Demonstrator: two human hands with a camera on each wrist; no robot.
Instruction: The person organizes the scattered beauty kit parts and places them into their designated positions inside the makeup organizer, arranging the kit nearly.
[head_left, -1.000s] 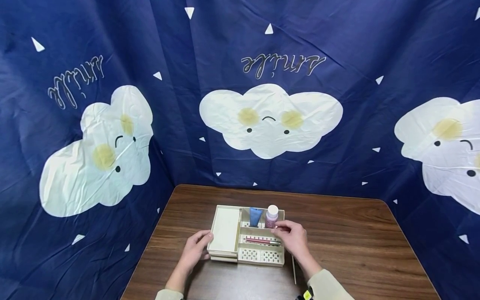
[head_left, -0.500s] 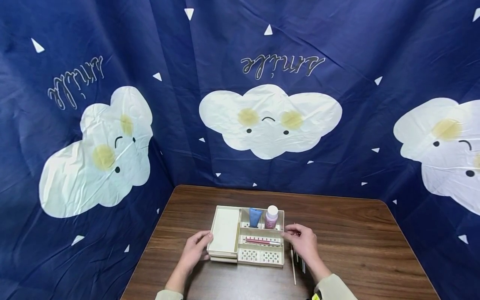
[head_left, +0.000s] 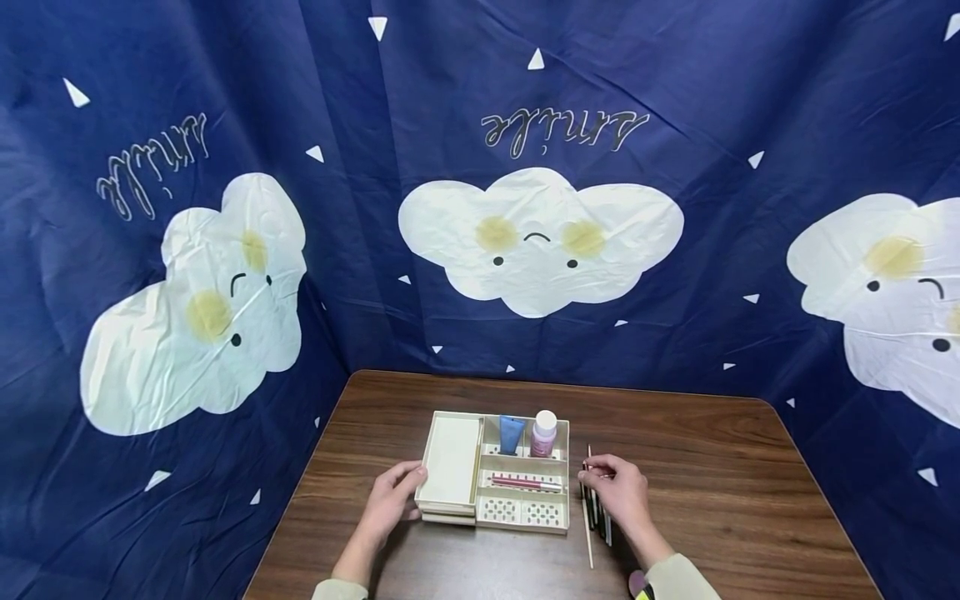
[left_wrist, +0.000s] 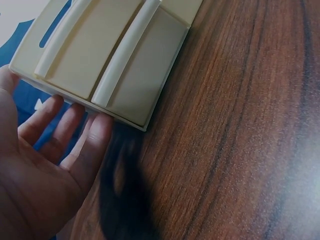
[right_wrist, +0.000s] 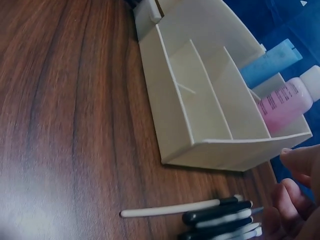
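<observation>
A cream desk organizer [head_left: 450, 467] with drawers at its left front stands on the table. In its right-hand compartments are a blue tube [head_left: 511, 434], a pink bottle with a white cap [head_left: 543, 435] and a red pen-like stick [head_left: 525, 482]. My left hand [head_left: 390, 498] holds the organizer's left side, its fingers bent against the edge in the left wrist view. Beside the organizer's right side, my right hand [head_left: 618, 492] hovers over several thin brush-like sticks [right_wrist: 217, 218], black and white. Its thumb and fingers stand apart in the right wrist view; the fingertips' contact with the sticks is unclear.
A brown wooden table [head_left: 712, 483] lies under everything, with a blue cloud-printed curtain [head_left: 540, 350] behind and at the sides. One pale stick [head_left: 588, 542] points toward the table's front. A round purple thing [head_left: 637, 582] shows partly by the right sleeve.
My right hand has moved from the pink bottle out to the right, over the sticks on the table, uncovering more of them. The left hand and the organizer have stayed in place.
</observation>
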